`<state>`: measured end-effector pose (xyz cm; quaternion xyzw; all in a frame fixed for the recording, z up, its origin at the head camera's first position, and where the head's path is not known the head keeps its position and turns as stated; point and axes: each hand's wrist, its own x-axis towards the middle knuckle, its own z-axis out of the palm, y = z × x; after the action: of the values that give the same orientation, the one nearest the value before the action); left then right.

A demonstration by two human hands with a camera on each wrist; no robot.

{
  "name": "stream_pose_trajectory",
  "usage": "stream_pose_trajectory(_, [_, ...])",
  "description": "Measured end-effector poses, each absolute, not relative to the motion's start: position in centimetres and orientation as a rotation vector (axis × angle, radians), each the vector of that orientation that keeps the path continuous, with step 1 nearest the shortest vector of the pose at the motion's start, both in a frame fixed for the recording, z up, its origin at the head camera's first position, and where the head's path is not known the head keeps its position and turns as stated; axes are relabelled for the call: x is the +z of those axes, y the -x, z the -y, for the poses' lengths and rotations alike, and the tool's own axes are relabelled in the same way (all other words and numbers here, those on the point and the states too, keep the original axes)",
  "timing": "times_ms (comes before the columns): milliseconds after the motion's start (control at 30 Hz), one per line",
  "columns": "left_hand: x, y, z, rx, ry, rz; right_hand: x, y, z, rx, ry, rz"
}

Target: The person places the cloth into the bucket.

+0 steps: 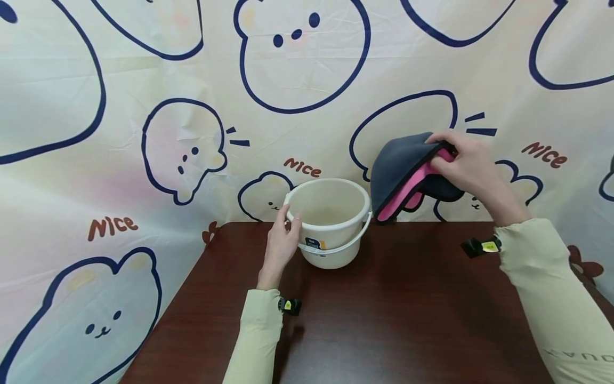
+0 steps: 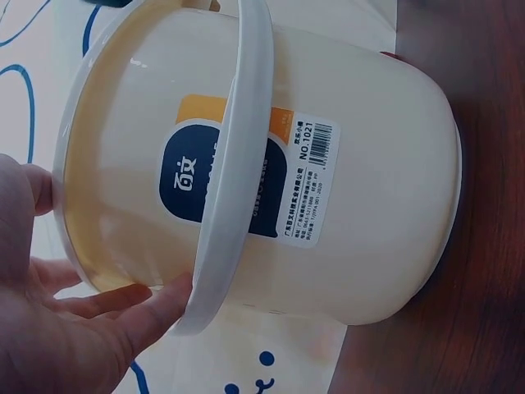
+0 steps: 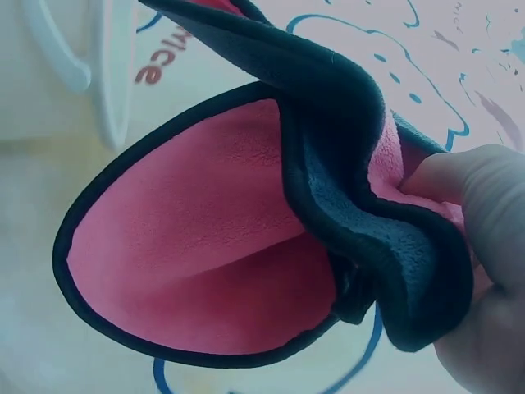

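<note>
My left hand [image 1: 280, 242] holds the near left side of a cream plastic bucket [image 1: 336, 261], thumb at the rim. In the left wrist view, fingertips touch the white handle [image 2: 221, 205], which hangs across a label [image 2: 308, 180] on the bucket's side. Up to the right of the bucket, my right hand [image 1: 467, 162] pinches a soft two-sided cloth [image 1: 400, 160], dark grey-blue and pink with black edging. The cloth hangs folded in the air, its pink side [image 3: 197, 238] spread toward the right wrist camera. The bucket's bottom inside is hidden.
The bucket stands near the back edge of a dark reddish-brown table [image 1: 384, 325]. Right behind the table hangs a pale printed backdrop [image 1: 192, 74] with bear drawings. Small black devices are strapped to both wrists.
</note>
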<state>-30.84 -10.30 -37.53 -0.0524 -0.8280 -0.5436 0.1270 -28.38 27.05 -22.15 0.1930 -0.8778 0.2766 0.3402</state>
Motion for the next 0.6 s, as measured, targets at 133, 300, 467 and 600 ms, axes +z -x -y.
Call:
stream_pose_trajectory(133, [-37.5, 30.8, 10.2, -1.594, 0.140, 2.421, -21.7, 28.9, -25.7, 0.749, -0.550, 2.252])
stream_pose_trajectory(300, [-37.6, 30.8, 10.2, -1.595, 0.141, 2.424, -20.7, 29.6, -23.7, 0.798, -0.591, 2.219])
stream_pose_trajectory(467, [-37.6, 30.7, 10.2, -1.587, 0.138, 2.421, -19.8, 30.3, -21.5, 0.859, -0.644, 2.206])
stream_pose_trajectory(600, [-37.5, 30.7, 10.2, -1.578, 0.144, 2.426, -19.8, 30.8, -20.2, 0.875, -0.676, 2.196])
